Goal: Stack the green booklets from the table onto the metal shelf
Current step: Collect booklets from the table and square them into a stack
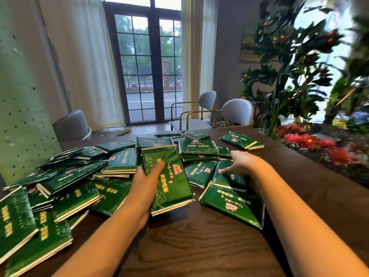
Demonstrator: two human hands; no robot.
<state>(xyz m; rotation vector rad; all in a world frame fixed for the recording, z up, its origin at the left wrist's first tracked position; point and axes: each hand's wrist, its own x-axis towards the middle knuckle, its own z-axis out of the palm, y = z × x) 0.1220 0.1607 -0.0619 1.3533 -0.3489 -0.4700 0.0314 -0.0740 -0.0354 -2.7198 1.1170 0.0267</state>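
Nearest to us, two bare forearms reach forward over a dark wooden table (pixel 199 246). The left hand (pixel 146 178) grips a lifted booklet (pixel 171 184), with the thumb clamped across its glossy cover and the fingers hidden beneath. The booklet's near end is raised off the wood and it tilts, which suggests it will be the base of a handful for carrying. Just to the right, the right hand (pixel 242 161) comes down on a second booklet (pixel 229 179), which lies overlapping another. Its fingers are slightly apart with their tips on the cover, probably to slide or lift the booklet toward the left hand. We cannot tell whether the thumb has hooked an edge. Around and beyond both hands, the green booklets (pixel 79 176) sprawl over the left and middle of the table, overlapping at every angle, so we judge that nearly all the work remains. We see no metal shelf. A pale perforated panel (pixel 20 116) rises at the far left, and we cannot say whether it belongs to one. Past the table stand grey chairs (pixel 237 111). Behind them is a tall glass door (pixel 147 66) looking onto a street. Leafy plants (pixel 289 56) and red flowers (pixel 309 140) line the right edge.
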